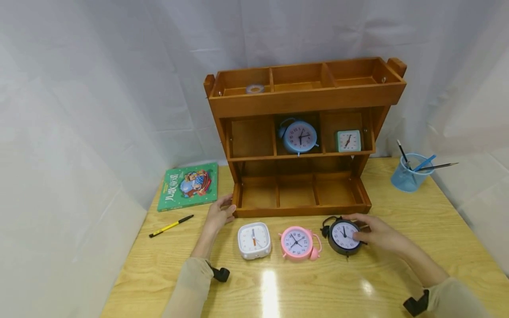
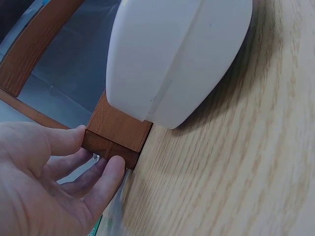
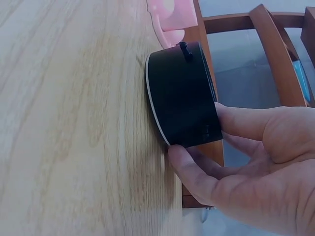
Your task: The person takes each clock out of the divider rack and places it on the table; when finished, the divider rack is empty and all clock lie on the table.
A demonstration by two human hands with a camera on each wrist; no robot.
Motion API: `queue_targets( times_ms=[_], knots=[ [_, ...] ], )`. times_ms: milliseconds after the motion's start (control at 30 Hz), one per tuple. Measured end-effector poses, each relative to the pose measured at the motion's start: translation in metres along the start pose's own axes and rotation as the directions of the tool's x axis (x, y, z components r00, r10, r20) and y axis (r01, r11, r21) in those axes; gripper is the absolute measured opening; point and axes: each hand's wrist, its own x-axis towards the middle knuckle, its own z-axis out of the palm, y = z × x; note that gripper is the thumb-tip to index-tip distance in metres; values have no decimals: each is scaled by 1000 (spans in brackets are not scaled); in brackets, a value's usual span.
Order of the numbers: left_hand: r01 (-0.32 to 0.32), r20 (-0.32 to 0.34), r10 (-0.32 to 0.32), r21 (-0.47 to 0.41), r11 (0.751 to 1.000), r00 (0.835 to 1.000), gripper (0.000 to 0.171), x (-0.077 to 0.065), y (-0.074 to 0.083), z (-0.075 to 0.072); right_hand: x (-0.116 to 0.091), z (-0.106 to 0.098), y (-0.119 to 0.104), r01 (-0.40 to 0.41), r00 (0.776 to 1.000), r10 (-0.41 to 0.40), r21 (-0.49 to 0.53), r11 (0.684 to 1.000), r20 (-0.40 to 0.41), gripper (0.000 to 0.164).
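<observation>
A brown wooden shelf [image 1: 302, 211] with three divided tiers stands on the table. At its lower left corner my left hand [image 1: 218, 215] holds the end of the bottom tray [image 2: 110, 148], thumb on one side and fingers on the other. My right hand [image 1: 377, 234] grips a black twin-bell alarm clock [image 1: 343, 236] by its right side, thumb over the face edge. In the right wrist view the black clock [image 3: 179, 96] is pinched between thumb and fingers, close to the tabletop. Left of it lie a pink alarm clock [image 1: 296, 243] and a white square clock [image 1: 254, 240], both face up.
The middle tier holds a blue alarm clock [image 1: 300, 137] and a small green clock [image 1: 348, 141]. A tape roll [image 1: 255, 88] lies in the top tier. Left are a green book [image 1: 188, 186] and yellow pen [image 1: 171, 226]; right, a blue pen cup [image 1: 409, 176].
</observation>
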Motion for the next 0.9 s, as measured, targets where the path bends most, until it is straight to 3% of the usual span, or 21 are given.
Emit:
queue_targets(
  times_ms=[500,767,900],
  knots=[
    [11,19,-11,-15,1000,1000,53,-4,3,-1,-2,2,-1,-16,1000,17,27,999,-9,50],
    [7,18,-7,-21,1000,1000,52,-2,0,-2,-4,5,-2,52,998,-53,-17,999,-44,48],
    [4,12,-4,-19,1000,1000,52,-1,-1,-2,-5,8,-2,47,995,-52,-71,996,-81,47]
  ],
)
